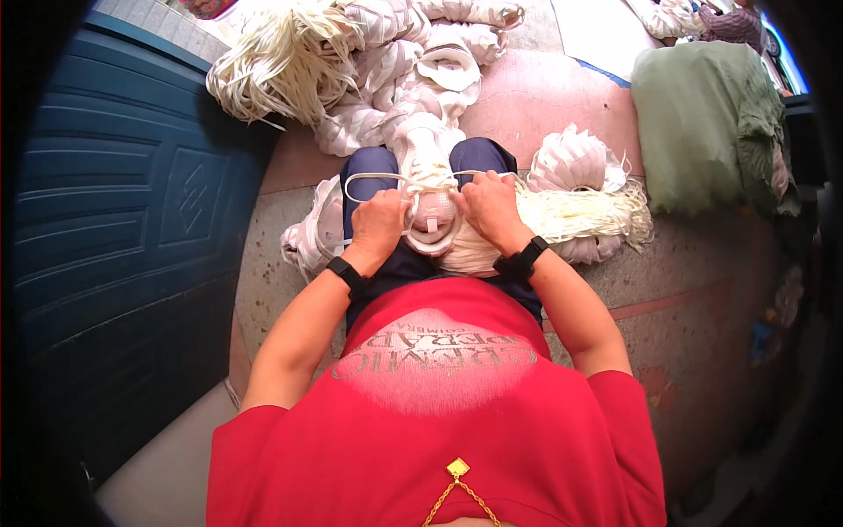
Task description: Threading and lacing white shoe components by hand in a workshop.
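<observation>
A pale pink-and-white sneaker (420, 145) lies between my knees, its toe pointing away and its heel towards me. Cream shoelace (432, 185) crosses over the tongue, with a loop reaching out on either side. Just left of the shoe's collar, my left hand (381, 221) is closed, its fingers pinching the lace. My right hand (492, 207) sits at the collar's right side, fingers curled on the lace there. The exact grip of the fingertips is partly hidden by the backs of both hands.
Pink-white sneakers (386, 66) are heaped ahead, beside a large bundle of cream laces (285, 66). More laces (588, 215) lie at my right, near a wrapped pink-white bundle (575, 160). A dark blue panelled door (123, 176) stands left; a green sack (702, 127) stands right.
</observation>
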`<act>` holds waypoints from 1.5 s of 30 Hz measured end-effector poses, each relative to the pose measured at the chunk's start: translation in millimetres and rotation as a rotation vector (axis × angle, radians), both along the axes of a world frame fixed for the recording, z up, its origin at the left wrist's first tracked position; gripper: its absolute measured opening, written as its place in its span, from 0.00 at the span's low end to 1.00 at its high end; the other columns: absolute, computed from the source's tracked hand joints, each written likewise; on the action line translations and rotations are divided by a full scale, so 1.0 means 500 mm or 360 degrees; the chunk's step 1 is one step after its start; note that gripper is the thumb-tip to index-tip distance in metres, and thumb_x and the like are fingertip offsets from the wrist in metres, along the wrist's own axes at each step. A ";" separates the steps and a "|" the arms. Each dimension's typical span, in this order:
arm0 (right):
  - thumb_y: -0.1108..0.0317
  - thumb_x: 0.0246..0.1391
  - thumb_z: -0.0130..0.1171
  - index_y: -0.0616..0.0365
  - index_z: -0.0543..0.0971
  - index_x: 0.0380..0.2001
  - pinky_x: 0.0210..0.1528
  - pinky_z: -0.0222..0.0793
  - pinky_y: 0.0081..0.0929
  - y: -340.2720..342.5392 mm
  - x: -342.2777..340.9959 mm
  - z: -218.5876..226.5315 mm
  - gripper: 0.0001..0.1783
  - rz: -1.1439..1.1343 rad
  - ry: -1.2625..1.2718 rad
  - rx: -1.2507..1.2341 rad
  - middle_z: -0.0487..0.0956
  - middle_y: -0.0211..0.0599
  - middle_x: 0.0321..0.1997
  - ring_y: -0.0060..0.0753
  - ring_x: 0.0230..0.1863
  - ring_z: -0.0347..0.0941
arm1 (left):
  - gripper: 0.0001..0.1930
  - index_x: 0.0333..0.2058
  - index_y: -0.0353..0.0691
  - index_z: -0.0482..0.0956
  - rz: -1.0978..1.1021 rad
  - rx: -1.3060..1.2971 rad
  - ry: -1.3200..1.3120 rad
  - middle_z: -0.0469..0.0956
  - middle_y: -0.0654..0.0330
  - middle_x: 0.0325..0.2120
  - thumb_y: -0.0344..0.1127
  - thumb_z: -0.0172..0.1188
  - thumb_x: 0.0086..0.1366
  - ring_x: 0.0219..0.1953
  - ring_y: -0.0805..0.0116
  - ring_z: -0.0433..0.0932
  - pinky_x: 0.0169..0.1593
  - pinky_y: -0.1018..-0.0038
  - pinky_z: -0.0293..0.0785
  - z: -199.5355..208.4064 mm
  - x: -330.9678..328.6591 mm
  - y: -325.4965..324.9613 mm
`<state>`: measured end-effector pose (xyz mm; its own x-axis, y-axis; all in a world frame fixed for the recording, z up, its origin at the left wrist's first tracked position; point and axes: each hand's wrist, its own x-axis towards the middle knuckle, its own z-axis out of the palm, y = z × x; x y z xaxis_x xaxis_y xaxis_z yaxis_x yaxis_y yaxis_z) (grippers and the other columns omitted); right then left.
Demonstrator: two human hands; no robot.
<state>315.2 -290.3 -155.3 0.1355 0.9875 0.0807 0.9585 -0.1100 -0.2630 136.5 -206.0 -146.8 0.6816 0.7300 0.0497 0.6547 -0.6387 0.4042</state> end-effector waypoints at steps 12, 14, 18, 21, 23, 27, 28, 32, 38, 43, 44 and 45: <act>0.66 0.41 0.52 0.53 0.75 0.18 0.37 0.56 0.35 0.004 0.009 -0.014 0.06 -0.0040 0.0430 0.0135 0.73 0.36 0.26 0.35 0.35 0.68 | 0.04 0.24 0.41 0.73 -0.0059 0.0134 -0.0028 0.71 0.54 0.23 0.31 0.50 0.53 0.22 0.56 0.75 0.23 0.66 0.71 0.024 -0.002 -0.006; 0.66 0.40 0.51 0.53 0.74 0.18 0.37 0.56 0.35 0.011 0.007 -0.007 0.05 0.0122 0.0183 0.0147 0.73 0.35 0.26 0.35 0.35 0.68 | 0.04 0.24 0.40 0.74 -0.0179 0.0218 0.0056 0.70 0.55 0.25 0.30 0.51 0.52 0.22 0.56 0.74 0.24 0.67 0.72 0.040 0.011 -0.005; 0.68 0.38 0.51 0.51 0.74 0.16 0.37 0.54 0.34 0.025 -0.017 0.024 0.04 0.0395 -0.0322 0.0047 0.71 0.32 0.25 0.33 0.35 0.65 | 0.04 0.24 0.38 0.73 -0.0583 0.0455 0.0550 0.68 0.54 0.26 0.28 0.52 0.47 0.22 0.61 0.75 0.21 0.69 0.72 0.032 0.028 -0.005; 0.69 0.37 0.51 0.51 0.75 0.14 0.37 0.53 0.32 0.038 -0.018 0.014 0.04 0.0439 -0.0462 0.0003 0.70 0.31 0.25 0.32 0.34 0.63 | 0.04 0.24 0.37 0.72 -0.0710 0.0260 0.0580 0.70 0.54 0.28 0.28 0.52 0.47 0.24 0.60 0.76 0.21 0.68 0.72 0.019 0.030 0.012; 0.69 0.34 0.53 0.51 0.75 0.15 0.37 0.54 0.32 0.037 -0.003 -0.016 0.03 0.0473 -0.0144 0.0111 0.70 0.31 0.25 0.32 0.35 0.64 | 0.03 0.23 0.36 0.72 -0.0824 0.0089 0.0250 0.71 0.54 0.30 0.27 0.50 0.49 0.25 0.59 0.76 0.24 0.66 0.71 0.018 0.019 0.025; 0.68 0.41 0.53 0.56 0.75 0.17 0.33 0.57 0.36 0.070 0.000 0.014 0.06 -0.0032 0.0663 0.0431 0.70 0.37 0.25 0.40 0.33 0.66 | 0.04 0.24 0.34 0.75 -0.0367 -0.0303 -0.0523 0.72 0.55 0.22 0.29 0.56 0.51 0.23 0.64 0.74 0.26 0.72 0.67 0.033 0.039 0.069; 0.68 0.43 0.52 0.57 0.75 0.17 0.32 0.58 0.37 0.084 -0.004 0.047 0.07 -0.0026 0.0824 0.0496 0.70 0.39 0.24 0.42 0.32 0.66 | 0.06 0.24 0.33 0.75 -0.0209 -0.0520 -0.0632 0.72 0.57 0.20 0.30 0.57 0.51 0.22 0.68 0.72 0.25 0.74 0.66 0.057 0.055 0.073; 0.67 0.43 0.55 0.60 0.76 0.21 0.32 0.63 0.36 0.137 0.028 0.077 0.07 -0.0095 0.1056 0.0495 0.71 0.42 0.22 0.44 0.29 0.69 | 0.07 0.26 0.33 0.76 0.0127 -0.0964 -0.0915 0.70 0.66 0.15 0.31 0.57 0.54 0.17 0.82 0.64 0.20 0.81 0.60 0.089 0.118 0.112; 0.67 0.45 0.54 0.59 0.77 0.27 0.33 0.65 0.38 0.147 0.093 0.057 0.08 -0.0256 0.1212 0.0260 0.74 0.46 0.27 0.49 0.30 0.71 | 0.10 0.30 0.35 0.76 0.0222 -0.1378 -0.0539 0.68 0.68 0.15 0.35 0.55 0.55 0.11 0.81 0.62 0.14 0.82 0.57 0.035 0.150 0.175; 0.74 0.41 0.52 0.61 0.75 0.27 0.37 0.66 0.37 0.081 0.137 0.000 0.07 0.0120 0.0389 -0.0349 0.76 0.45 0.28 0.49 0.35 0.71 | 0.09 0.31 0.37 0.77 0.0507 -0.0581 -0.0410 0.74 0.61 0.19 0.34 0.54 0.53 0.17 0.72 0.72 0.21 0.76 0.68 -0.102 -0.025 0.271; 0.75 0.39 0.52 0.60 0.75 0.28 0.37 0.65 0.37 0.058 0.140 -0.009 0.08 0.0192 0.0471 -0.0144 0.75 0.43 0.29 0.47 0.36 0.70 | 0.09 0.29 0.37 0.77 0.0549 -0.0496 -0.0307 0.75 0.53 0.23 0.35 0.55 0.52 0.24 0.61 0.73 0.28 0.70 0.69 -0.130 -0.078 0.278; 0.76 0.37 0.53 0.59 0.75 0.29 0.38 0.64 0.37 0.040 0.140 -0.017 0.10 0.0270 0.0562 0.0066 0.75 0.42 0.29 0.46 0.37 0.69 | 0.08 0.27 0.36 0.77 0.0598 -0.0404 -0.0196 0.75 0.46 0.27 0.35 0.56 0.51 0.31 0.51 0.75 0.35 0.63 0.70 -0.153 -0.129 0.273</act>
<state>385.3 -270.0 -163.7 -0.0029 0.9951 0.0989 0.8117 0.0601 -0.5810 72.3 -69.5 -223.4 0.3682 0.9245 -0.0987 0.7590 -0.2376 0.6062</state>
